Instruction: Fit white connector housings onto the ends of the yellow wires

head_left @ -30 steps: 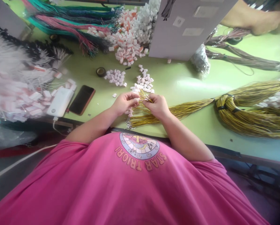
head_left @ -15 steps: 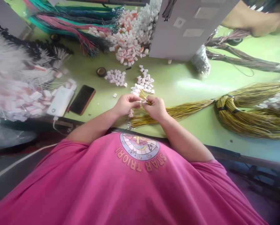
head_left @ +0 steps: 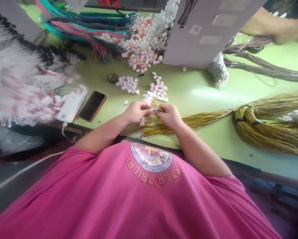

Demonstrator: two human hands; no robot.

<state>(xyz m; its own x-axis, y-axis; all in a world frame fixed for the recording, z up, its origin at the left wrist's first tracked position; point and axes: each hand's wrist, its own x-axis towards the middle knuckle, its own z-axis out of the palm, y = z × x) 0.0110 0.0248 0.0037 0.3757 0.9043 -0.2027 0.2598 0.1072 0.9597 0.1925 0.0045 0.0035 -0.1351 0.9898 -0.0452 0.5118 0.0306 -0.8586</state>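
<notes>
Fingertips pinched, my left hand holds a small white piece, apparently a connector housing, against the ends of some yellow wires. My right hand is closed on those yellow wires, with their tips pointing left and away from me. The two hands nearly touch. Under them lies a long bundle of yellow-and-black wires with metal-tipped ends near the table edge. Just beyond my fingers is a loose pile of white connector housings, and a second small pile sits to its left.
A phone and a white power bank with a cable lie left, beside heaped white wires. A tape roll is behind. A grey panel stands at the back; another person's arm is beyond it. Coiled yellow wires lie right.
The whole view has shifted slightly, so everything sits a little further right. My hands stay together at the wire ends, with only small finger movement. The other person's hand has moved a little.
</notes>
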